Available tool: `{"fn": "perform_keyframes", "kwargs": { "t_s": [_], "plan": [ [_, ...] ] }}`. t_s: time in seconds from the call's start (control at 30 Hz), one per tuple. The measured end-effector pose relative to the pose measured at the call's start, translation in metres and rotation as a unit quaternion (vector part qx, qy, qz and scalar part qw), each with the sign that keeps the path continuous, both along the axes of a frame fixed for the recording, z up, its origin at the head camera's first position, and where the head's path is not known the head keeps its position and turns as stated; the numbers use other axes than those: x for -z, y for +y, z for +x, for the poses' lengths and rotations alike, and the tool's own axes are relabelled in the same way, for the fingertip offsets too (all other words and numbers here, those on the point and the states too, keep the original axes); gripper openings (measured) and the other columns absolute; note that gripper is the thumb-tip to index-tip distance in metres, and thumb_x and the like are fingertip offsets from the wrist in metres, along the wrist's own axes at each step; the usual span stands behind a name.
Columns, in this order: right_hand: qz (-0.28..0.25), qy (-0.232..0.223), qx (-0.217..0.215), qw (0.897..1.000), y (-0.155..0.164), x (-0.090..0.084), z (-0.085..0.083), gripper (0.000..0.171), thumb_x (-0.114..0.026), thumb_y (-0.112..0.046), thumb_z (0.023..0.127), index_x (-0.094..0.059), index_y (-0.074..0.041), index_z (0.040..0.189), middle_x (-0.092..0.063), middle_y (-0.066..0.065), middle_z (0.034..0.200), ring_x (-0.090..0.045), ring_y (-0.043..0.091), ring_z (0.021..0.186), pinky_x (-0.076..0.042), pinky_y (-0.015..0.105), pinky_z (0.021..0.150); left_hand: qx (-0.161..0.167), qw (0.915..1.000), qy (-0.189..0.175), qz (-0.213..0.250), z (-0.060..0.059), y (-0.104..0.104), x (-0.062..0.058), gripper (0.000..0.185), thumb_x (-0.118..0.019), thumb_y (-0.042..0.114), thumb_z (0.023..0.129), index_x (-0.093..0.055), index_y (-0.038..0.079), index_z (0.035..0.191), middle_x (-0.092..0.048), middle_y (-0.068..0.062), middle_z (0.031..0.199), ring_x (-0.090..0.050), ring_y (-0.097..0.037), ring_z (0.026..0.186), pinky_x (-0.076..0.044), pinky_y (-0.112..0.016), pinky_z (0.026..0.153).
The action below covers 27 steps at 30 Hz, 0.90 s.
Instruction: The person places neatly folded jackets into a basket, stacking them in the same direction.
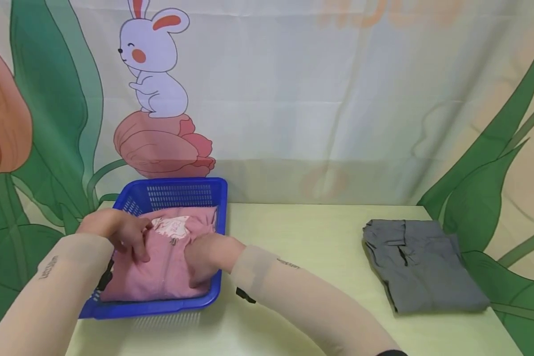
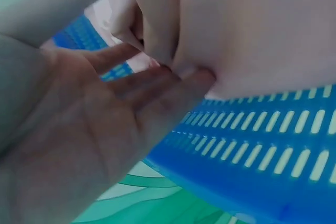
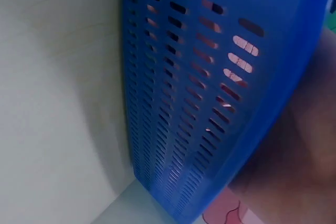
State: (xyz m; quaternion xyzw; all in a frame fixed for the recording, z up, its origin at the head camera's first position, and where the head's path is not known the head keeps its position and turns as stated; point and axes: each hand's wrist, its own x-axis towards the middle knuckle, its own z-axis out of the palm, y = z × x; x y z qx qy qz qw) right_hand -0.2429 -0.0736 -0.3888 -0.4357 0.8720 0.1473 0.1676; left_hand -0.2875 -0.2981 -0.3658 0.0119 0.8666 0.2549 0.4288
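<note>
Both hands, left (image 1: 115, 232) and right (image 1: 209, 257), press flat-fingered on the pink garment (image 1: 160, 269) in the blue basket (image 1: 178, 190); soft and light, it likely lifts best by its folded edges.

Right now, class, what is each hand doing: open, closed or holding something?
Left hand: open, straight fingers on the pink cloth.
Right hand: on the cloth, grip cannot be told.
</note>
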Motion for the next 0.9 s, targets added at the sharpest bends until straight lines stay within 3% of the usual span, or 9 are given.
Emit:
{"fn": "perform_keyframes", "kwargs": {
  "t_s": [0.17, 0.37, 0.53, 0.73, 0.9],
  "plan": [
    [0.010, -0.012, -0.007, 1.000, -0.003, 0.003, 0.000, 0.035, -0.070, -0.045, 0.093, -0.056, -0.023, 0.070, -0.055, -0.006, 0.075, -0.049, 0.010, 0.068, -0.044, 0.026, 0.063, -0.013, 0.9987, -0.023, 0.044, -0.006, -0.013, 0.008, 0.097, -0.082, 0.010, 0.085, -0.012, -0.014, 0.148, -0.022, -0.037, 0.142, -0.031, -0.047, 0.134, -0.039, -0.057, 0.110],
    [0.022, -0.022, 0.004, 1.000, -0.007, 0.007, -0.001, 0.023, -0.073, -0.042, 0.091, -0.063, -0.024, 0.080, -0.060, -0.010, 0.081, -0.053, 0.009, 0.073, -0.048, 0.025, 0.070, -0.025, 0.9952, -0.041, 0.085, -0.008, -0.017, 0.012, 0.096, -0.079, 0.014, 0.089, -0.010, -0.014, 0.149, -0.011, -0.040, 0.149, -0.019, -0.050, 0.141, -0.034, -0.058, 0.113],
    [0.019, -0.028, 0.010, 0.999, -0.006, 0.008, -0.004, 0.018, -0.072, -0.038, 0.091, -0.064, -0.024, 0.084, -0.061, -0.010, 0.084, -0.055, 0.010, 0.077, -0.049, 0.026, 0.074, -0.029, 0.9953, -0.040, 0.083, -0.009, -0.013, 0.011, 0.096, -0.078, 0.016, 0.090, -0.009, -0.014, 0.151, -0.006, -0.041, 0.153, -0.015, -0.052, 0.145, -0.034, -0.059, 0.113],
    [0.001, 0.011, 0.008, 1.000, -0.005, 0.014, -0.001, 0.026, -0.074, -0.044, 0.089, -0.062, -0.025, 0.076, -0.062, -0.010, 0.080, -0.056, 0.011, 0.075, -0.051, 0.027, 0.074, -0.020, 0.9985, -0.016, 0.049, -0.008, -0.008, 0.008, 0.093, -0.076, 0.025, 0.092, -0.015, -0.015, 0.150, -0.027, -0.038, 0.143, -0.035, -0.050, 0.136, -0.041, -0.058, 0.107],
    [-0.048, 0.070, 0.002, 0.996, -0.003, 0.018, 0.007, 0.023, -0.074, -0.039, 0.090, -0.063, -0.024, 0.077, -0.064, -0.008, 0.084, -0.057, 0.011, 0.079, -0.050, 0.029, 0.076, -0.027, 0.9983, 0.052, 0.005, 0.000, 0.001, 0.005, 0.070, -0.072, 0.025, 0.093, -0.032, -0.012, 0.137, -0.045, -0.025, 0.116, -0.049, -0.042, 0.112, -0.052, -0.052, 0.092]
  ]
}}
